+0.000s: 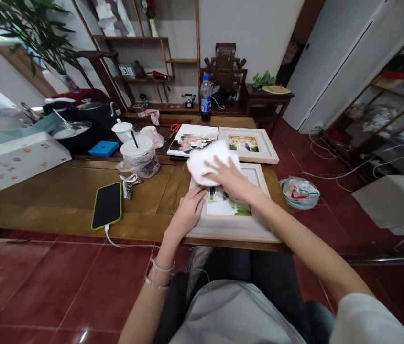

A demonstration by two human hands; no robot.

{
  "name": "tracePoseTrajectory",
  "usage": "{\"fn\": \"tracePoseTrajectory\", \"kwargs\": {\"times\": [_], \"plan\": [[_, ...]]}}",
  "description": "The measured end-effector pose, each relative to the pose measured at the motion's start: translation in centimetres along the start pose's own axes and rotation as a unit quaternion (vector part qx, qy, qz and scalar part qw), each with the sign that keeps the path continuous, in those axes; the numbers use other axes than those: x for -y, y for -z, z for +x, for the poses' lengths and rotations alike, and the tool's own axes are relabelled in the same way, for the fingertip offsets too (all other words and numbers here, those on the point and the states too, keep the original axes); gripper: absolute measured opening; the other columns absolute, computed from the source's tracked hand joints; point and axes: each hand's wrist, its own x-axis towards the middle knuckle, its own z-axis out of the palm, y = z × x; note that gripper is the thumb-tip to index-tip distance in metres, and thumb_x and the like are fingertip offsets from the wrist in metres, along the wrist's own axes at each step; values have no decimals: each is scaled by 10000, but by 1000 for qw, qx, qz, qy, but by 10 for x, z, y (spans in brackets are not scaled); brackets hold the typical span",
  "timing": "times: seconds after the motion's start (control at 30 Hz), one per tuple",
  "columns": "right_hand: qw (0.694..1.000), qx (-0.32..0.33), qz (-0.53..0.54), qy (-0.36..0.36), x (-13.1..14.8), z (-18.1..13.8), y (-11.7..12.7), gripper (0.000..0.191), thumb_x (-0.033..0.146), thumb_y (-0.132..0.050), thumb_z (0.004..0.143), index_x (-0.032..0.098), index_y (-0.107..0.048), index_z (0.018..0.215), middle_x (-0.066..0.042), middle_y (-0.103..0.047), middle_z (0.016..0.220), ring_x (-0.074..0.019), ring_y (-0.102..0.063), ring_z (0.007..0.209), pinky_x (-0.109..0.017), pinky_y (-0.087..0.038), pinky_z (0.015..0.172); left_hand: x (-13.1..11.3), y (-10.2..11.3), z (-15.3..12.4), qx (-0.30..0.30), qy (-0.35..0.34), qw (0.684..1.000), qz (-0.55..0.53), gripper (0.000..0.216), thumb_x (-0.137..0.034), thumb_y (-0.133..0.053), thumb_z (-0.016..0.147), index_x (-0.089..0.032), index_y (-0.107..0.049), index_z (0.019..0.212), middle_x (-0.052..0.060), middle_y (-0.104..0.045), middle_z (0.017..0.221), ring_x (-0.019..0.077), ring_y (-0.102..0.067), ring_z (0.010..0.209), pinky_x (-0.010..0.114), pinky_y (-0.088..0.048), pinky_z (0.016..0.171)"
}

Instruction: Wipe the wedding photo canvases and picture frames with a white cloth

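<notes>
A pale wooden picture frame lies on the near table edge, a photo with green and white areas inside it. My right hand is on a white cloth, its fingers spread over it; the cloth covers the frame's upper left part and is slightly blurred. My left hand grips the frame's left side, its fingers bent on the rim beside the cloth. Behind lie a second framed photo and a white-bordered picture, apart from both hands.
Left of the frames are a phone on a charging cable, a lidded plastic cup with a straw, a blue box and black pots. A bottle stands at the back. A lined bin is on the floor at right.
</notes>
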Motion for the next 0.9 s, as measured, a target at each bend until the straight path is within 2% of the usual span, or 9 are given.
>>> {"fn": "tracePoseTrajectory", "kwargs": {"times": [0.07, 0.17, 0.3, 0.4, 0.5, 0.6, 0.67, 0.73, 0.9], "plan": [[999, 45, 14, 20, 6, 2, -11, 716, -127, -371, 676, 240, -508, 1275, -53, -341, 1476, -294, -192, 1381, -601, -215, 1046, -2, 1, 1, 12, 0, 1000, 0, 332, -228, -389, 925, -177, -584, 1189, 119, -514, 1333, 261, -433, 1269, 479, -370, 1037], [998, 60, 30, -7, 1, -17, -17, 662, -128, -376, 674, 246, -599, 1172, -35, -411, 1434, -283, -238, 1368, -588, -203, 1057, -1, 1, 1, 14, -9, 1000, -2, 345, -211, -389, 923, -178, -566, 1217, 116, -505, 1349, 254, -408, 1293, 478, -357, 1051], [996, 70, 42, -38, -14, -63, -9, 592, -104, -384, 641, 245, -673, 1022, -8, -473, 1388, -260, -283, 1354, -563, -184, 1075, 4, -3, 0, 3, -3, 1000, 4, 367, -214, -401, 919, -148, -537, 1254, 128, -482, 1374, 246, -379, 1319, 482, -335, 1072], [994, 65, 16, -83, -20, -95, 6, 541, -56, -405, 625, 209, -680, 1009, -74, -525, 1339, -278, -428, 1264, -515, -281, 1040, 6, -5, -1, -2, -12, 1000, 6, 358, -214, -396, 921, -154, -548, 1240, 124, -488, 1371, 242, -383, 1318, 487, -339, 1072], [986, 35, 7, -165, -26, -118, 24, 563, -8, -407, 637, 212, -647, 1096, -97, -658, 1132, -261, -620, 979, -392, -456, 840, 5, -6, -2, -8, -16, 1000, 11, 351, -212, -390, 924, -152, -555, 1228, 124, -495, 1364, 240, -383, 1318, 488, -342, 1070], [963, -67, -7, -261, -40, -130, 37, 552, 31, -409, 656, 170, -612, 1150, -94, -698, 932, -250, -644, 782, -336, -474, 686, 4, -5, -2, -9, -10, 1000, 17, 352, -213, -389, 924, -136, -556, 1224, 131, -495, 1362, 240, -380, 1320, 483, -346, 1070], [940, -147, -42, -304, -49, -131, 38, 505, 49, -413, 678, 144, -618, 1130, -125, -680, 977, -275, -635, 833, -361, -474, 706, 4, -5, -2, -5, -8, 1000, 15, 352, -217, -393, 922, -129, -558, 1221, 134, -494, 1363, 242, -379, 1321, 482, -348, 1069], [939, -171, -65, -292, -53, -127, 31, 489, 42, -418, 689, 153, -624, 1118, -145, -625, 1134, -299, -591, 1004, -399, -464, 803, 2, -4, -2, -4, -4, 1000, 10, 345, -222, -405, 918, -130, -569, 1208, 135, -496, 1361, 248, -382, 1320, 491, -352, 1065], [972, -54, -59, -223, -32, -99, -3, 601, -12, -420, 662, 190, -582, 1204, -126, -515, 1322, -314, -436, 1230, -487, -353, 985, -6, -1, -3, -20, 10, 1000, -11, 302, -223, -452, 897, -135, -628, 1126, 134, -543, 1315, 253, -412, 1301, 488, -357, 1064]]}}
